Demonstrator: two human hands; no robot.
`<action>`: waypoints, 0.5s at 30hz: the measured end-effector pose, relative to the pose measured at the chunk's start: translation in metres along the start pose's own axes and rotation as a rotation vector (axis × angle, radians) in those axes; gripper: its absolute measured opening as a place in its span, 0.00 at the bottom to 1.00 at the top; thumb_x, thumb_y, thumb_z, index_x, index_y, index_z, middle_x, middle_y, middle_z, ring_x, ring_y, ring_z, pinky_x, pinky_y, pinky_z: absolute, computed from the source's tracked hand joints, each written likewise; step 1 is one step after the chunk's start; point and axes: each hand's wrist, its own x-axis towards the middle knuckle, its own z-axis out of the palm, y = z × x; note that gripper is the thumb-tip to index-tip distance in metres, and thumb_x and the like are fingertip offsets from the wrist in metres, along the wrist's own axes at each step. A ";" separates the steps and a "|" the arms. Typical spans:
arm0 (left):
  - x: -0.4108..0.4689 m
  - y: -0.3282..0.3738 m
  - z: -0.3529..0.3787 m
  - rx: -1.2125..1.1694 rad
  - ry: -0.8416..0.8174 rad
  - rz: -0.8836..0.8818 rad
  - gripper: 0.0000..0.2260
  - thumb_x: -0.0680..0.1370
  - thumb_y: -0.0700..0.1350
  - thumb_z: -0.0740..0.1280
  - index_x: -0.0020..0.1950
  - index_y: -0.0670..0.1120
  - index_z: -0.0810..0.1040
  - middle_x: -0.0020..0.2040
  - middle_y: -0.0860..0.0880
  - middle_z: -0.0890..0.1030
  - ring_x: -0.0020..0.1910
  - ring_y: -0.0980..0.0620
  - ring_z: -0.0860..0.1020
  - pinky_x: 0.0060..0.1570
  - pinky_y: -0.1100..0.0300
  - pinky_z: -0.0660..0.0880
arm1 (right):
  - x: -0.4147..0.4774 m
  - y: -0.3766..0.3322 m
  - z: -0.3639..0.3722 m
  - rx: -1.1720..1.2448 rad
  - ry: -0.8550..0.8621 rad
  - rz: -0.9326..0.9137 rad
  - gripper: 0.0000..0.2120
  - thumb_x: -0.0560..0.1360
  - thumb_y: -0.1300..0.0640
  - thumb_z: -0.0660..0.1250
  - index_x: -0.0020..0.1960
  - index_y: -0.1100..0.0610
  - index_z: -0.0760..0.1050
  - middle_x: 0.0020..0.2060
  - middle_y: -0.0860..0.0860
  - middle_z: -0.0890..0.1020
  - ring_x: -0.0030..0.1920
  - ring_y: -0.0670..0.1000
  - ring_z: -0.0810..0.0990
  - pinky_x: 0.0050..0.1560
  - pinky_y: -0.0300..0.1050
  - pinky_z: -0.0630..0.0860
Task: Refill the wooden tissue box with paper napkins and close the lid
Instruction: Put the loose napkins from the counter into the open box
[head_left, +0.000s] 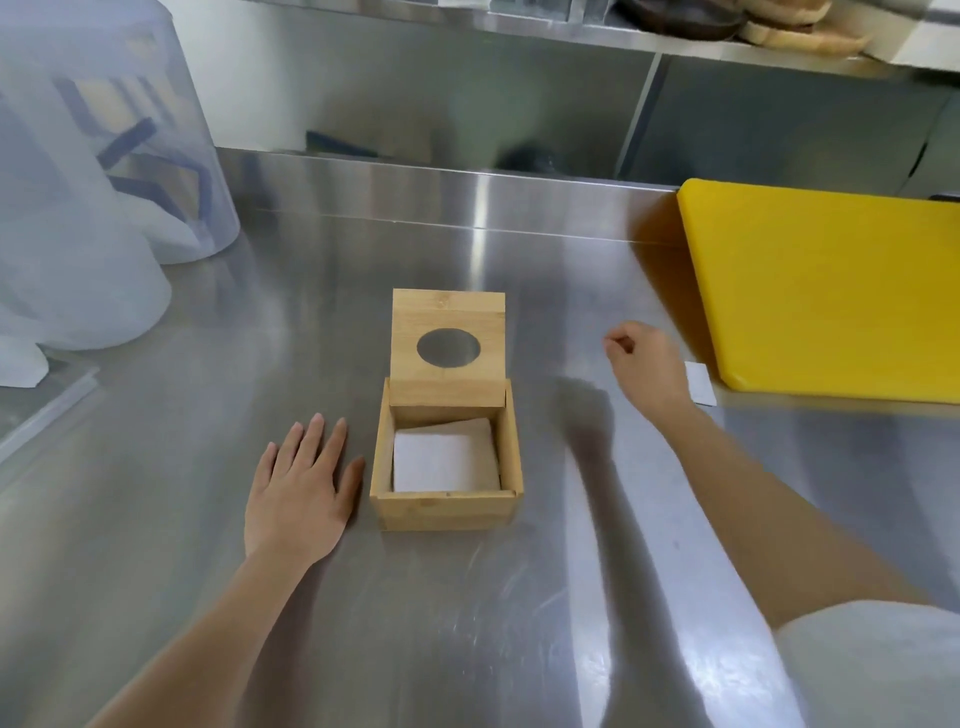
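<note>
Lid of square wooden tissue box is standing open (probably stiff, light: pinch top edge); left hand resting flat, right hand curling empty.

The brushed steel counter carries a wooden tissue box at its middle (lid tilted up, white napkins inside). A yellow cutting board lies at the right, with a small white slip at its near corner. Translucent plastic containers stand at the left. The left hand lies flat just beside the box.
</note>
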 end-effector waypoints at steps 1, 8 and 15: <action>-0.001 0.000 -0.001 0.001 0.006 0.000 0.27 0.78 0.59 0.42 0.75 0.51 0.56 0.76 0.47 0.58 0.76 0.47 0.54 0.74 0.49 0.50 | 0.008 0.013 -0.003 -0.053 -0.011 0.024 0.08 0.75 0.64 0.62 0.47 0.62 0.79 0.47 0.62 0.83 0.48 0.63 0.80 0.50 0.54 0.77; 0.001 0.000 -0.001 0.011 0.007 0.000 0.35 0.72 0.62 0.35 0.74 0.51 0.58 0.76 0.46 0.61 0.75 0.46 0.56 0.73 0.48 0.53 | 0.044 0.078 -0.028 -0.233 -0.148 0.154 0.12 0.74 0.66 0.63 0.57 0.62 0.76 0.60 0.60 0.78 0.60 0.61 0.75 0.61 0.52 0.69; 0.003 -0.001 -0.001 0.020 0.004 -0.013 0.34 0.72 0.62 0.37 0.73 0.51 0.61 0.75 0.46 0.63 0.75 0.46 0.59 0.72 0.49 0.54 | 0.059 0.098 -0.031 -0.350 -0.395 0.255 0.26 0.72 0.59 0.68 0.68 0.53 0.66 0.66 0.56 0.73 0.68 0.60 0.65 0.67 0.52 0.58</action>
